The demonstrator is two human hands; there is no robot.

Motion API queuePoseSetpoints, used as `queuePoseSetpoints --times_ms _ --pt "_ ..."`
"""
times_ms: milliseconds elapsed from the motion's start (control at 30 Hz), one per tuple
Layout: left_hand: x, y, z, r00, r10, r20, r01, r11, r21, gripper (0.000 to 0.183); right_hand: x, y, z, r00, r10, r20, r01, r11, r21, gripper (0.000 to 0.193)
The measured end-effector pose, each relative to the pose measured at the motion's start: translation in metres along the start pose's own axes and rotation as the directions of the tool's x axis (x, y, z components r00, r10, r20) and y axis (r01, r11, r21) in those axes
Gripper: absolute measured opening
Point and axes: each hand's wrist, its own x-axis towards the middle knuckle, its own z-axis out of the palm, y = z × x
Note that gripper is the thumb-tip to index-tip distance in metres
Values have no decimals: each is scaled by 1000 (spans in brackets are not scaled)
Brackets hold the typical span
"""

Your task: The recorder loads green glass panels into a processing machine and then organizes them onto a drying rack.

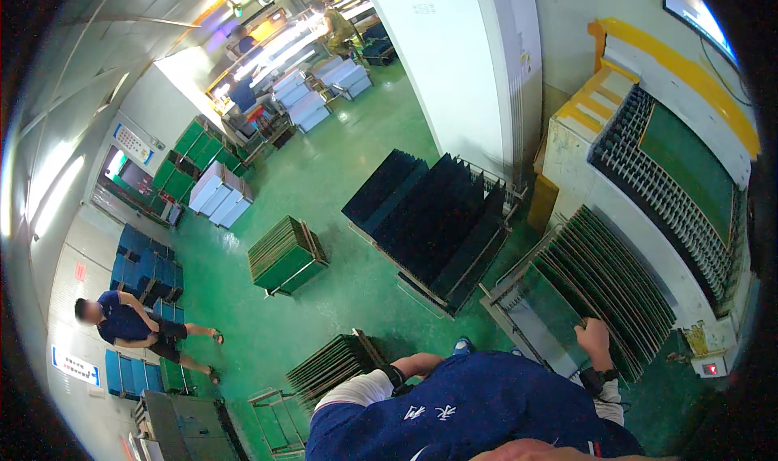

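Note:
My right hand point(594, 337) is closed at the edge of a thin green panel point(553, 307), the front one in a slotted rack point(504, 309). Behind it, many similar green panels point(612, 279) stand upright in a fanned row. A dark band circles my right wrist. My left hand point(419, 365) is by my waist, partly behind my blue shirt, with its fingers hidden. Beside my left arm stands another rack of upright panels point(334, 369). On the right, a roller conveyor point(660, 189) carries a flat green panel point(687, 169).
Ahead is a large rack of dark panels point(433, 226). A smaller cart of green panels point(285, 254) stands left of it on the green floor point(324, 169). An empty metal frame point(279, 420) is at lower left. Another person point(130, 319) walks at far left; others work at the back.

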Motion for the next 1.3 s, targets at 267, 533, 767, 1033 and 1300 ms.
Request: queuePoseSetpoints --times_ms 267,533,767,1033,1300 --pt "9 -16 2 999 39 -20 -36 987 156 41 -8 -16 -16 998 44 42 -44 999 11 45" --pt "0 -1 -4 995 99 -5 -95 960 264 41 -10 -20 -20 997 53 62 -53 999 3 47" --pt "5 -10 -2 989 145 -14 -137 957 255 40 -12 -24 -24 994 73 77 -73 997 1 47" --pt "8 -17 -3 991 137 -4 -130 951 281 41 -9 -19 -19 997 45 61 -46 999 10 46" --pt "7 -14 -2 984 178 8 -174 956 237 42 -7 -13 -14 999 36 31 -36 999 15 41"
